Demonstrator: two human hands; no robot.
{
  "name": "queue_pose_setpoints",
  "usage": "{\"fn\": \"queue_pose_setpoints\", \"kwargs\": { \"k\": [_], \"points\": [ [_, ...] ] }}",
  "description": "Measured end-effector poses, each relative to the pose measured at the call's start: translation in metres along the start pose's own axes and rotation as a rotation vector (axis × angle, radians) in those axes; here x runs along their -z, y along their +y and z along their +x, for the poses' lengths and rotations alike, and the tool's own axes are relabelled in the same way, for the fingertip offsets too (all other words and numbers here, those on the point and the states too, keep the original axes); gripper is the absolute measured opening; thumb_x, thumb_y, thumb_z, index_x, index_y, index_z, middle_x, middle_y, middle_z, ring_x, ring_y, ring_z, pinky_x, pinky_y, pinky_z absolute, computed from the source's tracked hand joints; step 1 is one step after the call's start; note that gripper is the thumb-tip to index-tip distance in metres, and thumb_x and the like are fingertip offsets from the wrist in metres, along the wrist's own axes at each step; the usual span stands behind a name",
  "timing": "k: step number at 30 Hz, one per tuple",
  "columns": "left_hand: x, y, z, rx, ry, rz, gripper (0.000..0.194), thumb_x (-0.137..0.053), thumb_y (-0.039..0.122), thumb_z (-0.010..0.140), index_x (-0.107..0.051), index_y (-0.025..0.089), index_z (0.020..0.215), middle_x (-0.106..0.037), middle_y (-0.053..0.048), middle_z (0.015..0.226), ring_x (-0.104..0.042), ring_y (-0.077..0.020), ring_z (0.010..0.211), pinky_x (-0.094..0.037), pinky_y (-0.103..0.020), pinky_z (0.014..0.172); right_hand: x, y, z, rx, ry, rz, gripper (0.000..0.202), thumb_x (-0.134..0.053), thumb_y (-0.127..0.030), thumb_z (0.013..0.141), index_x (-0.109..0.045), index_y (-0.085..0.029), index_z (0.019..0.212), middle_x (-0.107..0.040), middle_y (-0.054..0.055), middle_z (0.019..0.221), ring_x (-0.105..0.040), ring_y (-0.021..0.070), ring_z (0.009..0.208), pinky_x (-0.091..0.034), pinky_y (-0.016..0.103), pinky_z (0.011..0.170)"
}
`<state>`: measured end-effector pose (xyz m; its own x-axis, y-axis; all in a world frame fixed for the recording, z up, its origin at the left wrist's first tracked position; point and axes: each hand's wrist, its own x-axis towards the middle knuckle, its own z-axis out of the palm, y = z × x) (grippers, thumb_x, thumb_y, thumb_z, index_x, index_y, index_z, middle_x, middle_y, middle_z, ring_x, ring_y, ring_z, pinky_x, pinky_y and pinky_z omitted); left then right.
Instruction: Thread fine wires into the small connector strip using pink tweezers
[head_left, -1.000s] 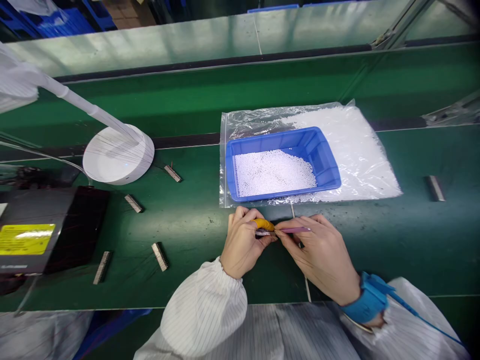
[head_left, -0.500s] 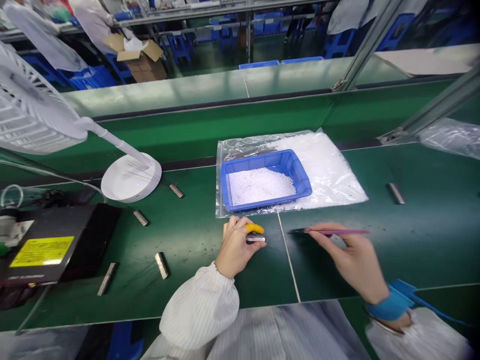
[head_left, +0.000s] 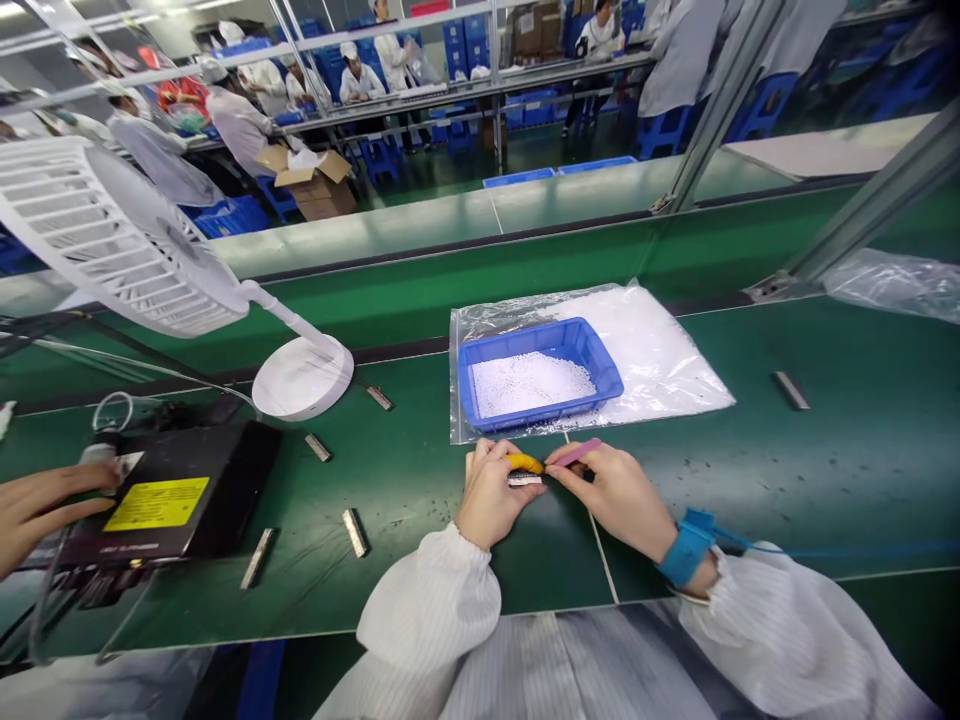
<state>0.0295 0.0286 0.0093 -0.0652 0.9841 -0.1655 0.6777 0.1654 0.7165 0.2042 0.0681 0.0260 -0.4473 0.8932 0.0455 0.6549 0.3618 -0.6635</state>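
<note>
My left hand [head_left: 491,495], with a yellow finger cot on one finger, pinches a small pale strip-shaped part with a dark toothed edge [head_left: 525,480] just above the green bench. Close against it on the right, my right hand [head_left: 619,490] grips slim pink tweezers [head_left: 581,453], their tip at the yellow-covered finger and the end of the part. The exact contact at the tip is too small to make out. Behind both hands, a blue tray [head_left: 540,415] holding small white beads rests on a clear plastic bag of white beads [head_left: 667,360].
Similar strip parts [head_left: 355,533] lie scattered on the bench to the left, and one strip [head_left: 791,391] lies at right. A white fan [head_left: 304,375] stands behind a black box with a yellow label [head_left: 157,503]. Another person's hand [head_left: 52,505] reaches over that box.
My right hand has moved left with the tweezers, up to my left hand and the strip part. The view has tilted up, and another person's hand has appeared at far left.
</note>
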Motion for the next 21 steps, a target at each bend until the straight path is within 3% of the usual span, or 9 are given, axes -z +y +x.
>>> {"fn": "queue_pose_setpoints", "kwargs": {
  "k": [6,11,15,16,19,21],
  "points": [
    [-0.001,0.002,0.002,0.026,0.002,-0.017,0.025,-0.073,0.044,0.073,-0.07,0.025,0.089,-0.056,-0.001,0.1,-0.042,-0.0137,0.099,-0.031,-0.03,0.092,0.003,-0.007,0.004,0.098,0.0,-0.099,0.025,-0.054,-0.037,0.087,-0.07,-0.019,0.081,-0.068,-0.002,0.095,-0.061,0.0054,0.08,-0.046,0.019,0.073],
    [0.002,0.005,0.001,0.035,-0.013,-0.03,0.025,-0.073,0.043,0.074,-0.07,0.024,0.091,-0.058,0.0,0.1,-0.042,-0.0138,0.102,-0.031,-0.031,0.094,0.023,-0.001,-0.004,0.137,0.109,-0.185,0.03,-0.051,-0.044,0.088,-0.07,-0.021,0.09,-0.067,-0.002,0.098,-0.06,0.0059,0.081,-0.048,0.02,0.073],
    [0.004,0.006,-0.002,0.018,-0.02,-0.039,0.022,-0.074,0.039,0.073,-0.07,0.025,0.089,-0.06,0.001,0.098,-0.044,-0.0137,0.102,-0.03,-0.031,0.094,0.032,0.037,-0.03,0.198,0.272,-0.287,0.028,-0.046,-0.035,0.091,-0.069,-0.022,0.102,-0.065,0.0,0.107,-0.059,0.0111,0.096,-0.05,0.026,0.084],
    [0.004,0.006,-0.002,0.015,-0.02,-0.042,0.023,-0.075,0.039,0.073,-0.07,0.025,0.09,-0.06,0.001,0.097,-0.044,-0.0138,0.102,-0.031,-0.03,0.093,0.032,0.051,-0.036,0.251,0.304,-0.417,0.03,-0.043,-0.029,0.091,-0.067,-0.024,0.109,-0.062,-0.001,0.116,-0.058,0.0118,0.101,-0.05,0.027,0.086],
    [0.005,0.005,-0.003,0.01,-0.006,-0.051,0.032,-0.078,0.037,0.069,-0.069,0.025,0.097,-0.06,0.001,0.095,-0.044,-0.0137,0.101,-0.032,-0.028,0.091,0.042,0.087,-0.042,0.341,0.259,-0.635,0.045,-0.037,-0.015,0.088,-0.059,-0.026,0.125,-0.051,-0.003,0.133,-0.056,0.0102,0.111,-0.054,0.022,0.078],
    [0.005,0.005,-0.003,0.016,0.008,-0.054,0.04,-0.08,0.036,0.066,-0.067,0.026,0.102,-0.059,0.001,0.095,-0.044,-0.0137,0.1,-0.032,-0.027,0.091,0.061,0.095,-0.042,0.395,0.264,-0.61,0.052,-0.032,-0.011,0.086,-0.055,-0.029,0.129,-0.049,-0.004,0.135,-0.057,0.0086,0.109,-0.054,0.021,0.077]
  ]
}}
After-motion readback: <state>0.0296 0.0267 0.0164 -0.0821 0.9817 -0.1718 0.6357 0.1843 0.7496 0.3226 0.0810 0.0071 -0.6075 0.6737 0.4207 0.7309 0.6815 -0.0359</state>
